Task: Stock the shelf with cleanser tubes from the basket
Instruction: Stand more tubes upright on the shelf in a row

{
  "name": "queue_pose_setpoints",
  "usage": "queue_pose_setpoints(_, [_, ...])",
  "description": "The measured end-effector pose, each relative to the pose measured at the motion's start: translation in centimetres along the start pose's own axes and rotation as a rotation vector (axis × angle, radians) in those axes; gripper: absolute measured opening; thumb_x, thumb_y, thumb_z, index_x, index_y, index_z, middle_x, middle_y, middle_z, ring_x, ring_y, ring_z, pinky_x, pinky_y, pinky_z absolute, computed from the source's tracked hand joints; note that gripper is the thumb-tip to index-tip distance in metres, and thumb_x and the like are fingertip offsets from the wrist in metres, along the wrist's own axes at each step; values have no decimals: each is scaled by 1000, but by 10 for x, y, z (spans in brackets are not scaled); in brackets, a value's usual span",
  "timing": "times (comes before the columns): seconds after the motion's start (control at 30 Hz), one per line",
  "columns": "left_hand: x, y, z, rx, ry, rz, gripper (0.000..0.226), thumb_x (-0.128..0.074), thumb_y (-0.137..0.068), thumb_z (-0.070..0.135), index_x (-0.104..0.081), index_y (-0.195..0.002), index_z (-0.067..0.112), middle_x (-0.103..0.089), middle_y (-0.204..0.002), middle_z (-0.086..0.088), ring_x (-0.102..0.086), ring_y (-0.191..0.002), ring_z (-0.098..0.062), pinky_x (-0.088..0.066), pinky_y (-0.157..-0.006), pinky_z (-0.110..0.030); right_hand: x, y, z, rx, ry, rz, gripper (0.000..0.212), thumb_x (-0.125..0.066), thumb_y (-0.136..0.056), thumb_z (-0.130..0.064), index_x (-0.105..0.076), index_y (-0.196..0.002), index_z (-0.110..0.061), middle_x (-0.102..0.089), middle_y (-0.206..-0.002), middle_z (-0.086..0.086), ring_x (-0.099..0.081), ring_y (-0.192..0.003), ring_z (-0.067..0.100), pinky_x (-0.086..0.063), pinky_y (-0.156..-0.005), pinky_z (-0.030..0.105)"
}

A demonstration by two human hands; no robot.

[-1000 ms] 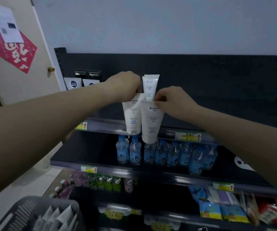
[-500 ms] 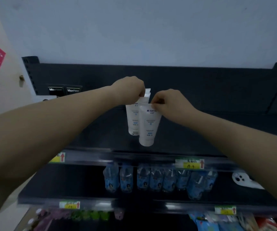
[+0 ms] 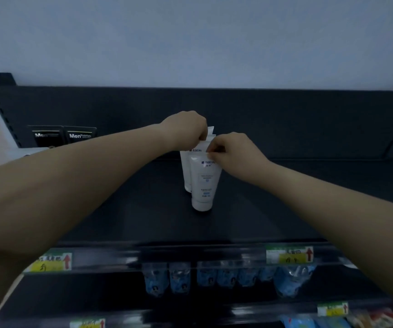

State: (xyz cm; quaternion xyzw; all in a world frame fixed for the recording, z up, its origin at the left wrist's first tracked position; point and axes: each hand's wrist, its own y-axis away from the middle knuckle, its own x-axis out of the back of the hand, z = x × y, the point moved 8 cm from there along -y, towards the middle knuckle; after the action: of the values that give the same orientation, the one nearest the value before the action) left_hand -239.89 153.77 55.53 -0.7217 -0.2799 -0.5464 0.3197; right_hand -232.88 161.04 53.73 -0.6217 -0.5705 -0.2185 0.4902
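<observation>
Head view, tilted upward since a second ago: basket gone from sight, bottles (image 3: 226, 275) on the lower shelf now near the bottom edge. Past the front lip (image 3: 190, 254) with its price tags, bare dark top shelf (image 3: 285, 197) in front of the fingers and to both sides of them. Just under the fingers, front tube (image 3: 203, 183) and rear tube (image 3: 185, 171), touching, caps down, lowered from mid-air onto that shelf or nearly so; contact hard to tell. Left hand (image 3: 186, 129) pinching crimped tops at the rear, right hand (image 3: 235, 152) pinching the front tube's top. Placing probably almost done, letting go next. Beyond the fingers, back panel (image 3: 285, 119) close behind; black boxes (image 3: 79, 136) well off to their left.
</observation>
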Motion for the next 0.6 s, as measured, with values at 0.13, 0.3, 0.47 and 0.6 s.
queue_pose_setpoints(0.13, [-3, -7, 0, -9, 11, -12, 28, -48, -92, 6, -72, -100, 18, -61, -83, 0, -55, -68, -18, -34, -48, -22, -7, -9, 1, 1, 20, -2, 19, -53, -89, -14, -71, -95, -14, -67, -94, -2, -62, -87, 14, -47, -72, 25])
queue_pose_setpoints(0.3, [-5, -13, -1, -4, 16, -20, 24, -48, -91, 7, -71, -86, 10, -63, -77, -6, -52, -59, -18, -35, -46, -23, -10, -14, 3, 2, 24, 13, 19, -53, -90, -14, -71, -97, -13, -70, -99, 0, -63, -89, 14, -44, -72, 23])
queue_pose_setpoints(0.47, [-5, -14, -2, -6, 52, -23, 22, -49, -92, 8, -66, -88, 21, -48, -67, 7, -46, -57, -10, -33, -46, -23, -12, -12, 5, -13, -5, 31, 19, -53, -89, -14, -70, -99, -15, -69, -104, -1, -63, -95, 14, -47, -76, 24])
queue_pose_setpoints(0.6, [-5, -13, -3, -17, 73, -24, 25, -48, -92, 9, -70, -101, 18, -45, -68, 10, -46, -59, -10, -33, -48, -24, -13, -9, 6, -21, -29, 21, 19, -52, -88, -14, -69, -97, -16, -68, -103, -1, -63, -96, 14, -53, -83, 31])
